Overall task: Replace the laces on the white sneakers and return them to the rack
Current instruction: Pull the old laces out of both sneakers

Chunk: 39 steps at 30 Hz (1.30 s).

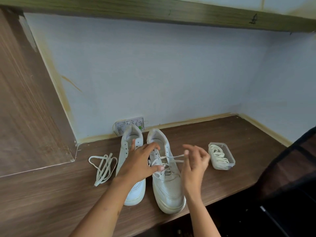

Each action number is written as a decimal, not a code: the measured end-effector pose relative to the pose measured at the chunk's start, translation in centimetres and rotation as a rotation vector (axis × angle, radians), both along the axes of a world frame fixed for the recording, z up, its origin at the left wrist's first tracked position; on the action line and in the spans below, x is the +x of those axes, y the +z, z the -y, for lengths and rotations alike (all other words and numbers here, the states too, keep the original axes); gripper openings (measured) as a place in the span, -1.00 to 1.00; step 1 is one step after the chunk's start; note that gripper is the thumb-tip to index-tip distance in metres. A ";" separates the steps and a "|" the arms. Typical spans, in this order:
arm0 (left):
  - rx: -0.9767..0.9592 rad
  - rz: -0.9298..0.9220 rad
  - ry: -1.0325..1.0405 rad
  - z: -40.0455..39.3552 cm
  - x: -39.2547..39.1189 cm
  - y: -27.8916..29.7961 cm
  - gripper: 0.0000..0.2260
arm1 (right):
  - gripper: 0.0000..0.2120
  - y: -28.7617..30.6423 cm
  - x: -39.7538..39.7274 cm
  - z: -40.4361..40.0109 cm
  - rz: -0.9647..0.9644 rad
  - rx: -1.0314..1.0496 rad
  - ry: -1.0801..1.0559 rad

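left hand (138, 164): over right shoe (166, 178), thumb and fingers pinching its lace (174, 158) | right hand (195, 161): fingers curled, pulling lace end sideways | left shoe (131, 168): unlaced, alongside on desk (51, 194) | loose lace (102, 166): left | box (221, 155): laces inside, right

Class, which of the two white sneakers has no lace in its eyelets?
The left sneaker: its eyelets are bare, while the right sneaker is laced.

No readable text, brand name, number or label appears anywhere. The only mark is a small black scribble (253, 19) on the green wooden beam (153, 10), far above and to the right of both hands; it cannot be made out as any letter or numeral.
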State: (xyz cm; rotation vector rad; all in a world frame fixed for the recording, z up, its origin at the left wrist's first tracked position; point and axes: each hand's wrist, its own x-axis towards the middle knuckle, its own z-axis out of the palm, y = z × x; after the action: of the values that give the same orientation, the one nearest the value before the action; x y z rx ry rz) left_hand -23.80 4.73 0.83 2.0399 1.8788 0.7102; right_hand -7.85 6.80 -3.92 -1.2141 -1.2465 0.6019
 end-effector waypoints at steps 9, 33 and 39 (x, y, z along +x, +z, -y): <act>-0.020 0.046 -0.020 -0.1 -0.7 -0.4 -0.52 | -0.82 -1.2 -1.2 -0.3 0.355 -0.087 -0.038; -0.053 0.057 -0.040 -1.4 -2.0 -2.4 -0.47 | -0.82 0.2 2.7 -1.5 -0.296 -0.140 -0.441; -0.094 0.113 -0.116 -1.5 -2.5 -2.4 -0.38 | -0.75 0.2 2.3 -0.8 -0.037 -0.092 -0.326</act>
State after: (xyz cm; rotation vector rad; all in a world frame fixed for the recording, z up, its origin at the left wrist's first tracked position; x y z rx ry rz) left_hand -26.34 6.19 -1.53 1.9887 1.6848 0.6795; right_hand -5.60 7.65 -3.70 -1.4405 -0.9704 0.4426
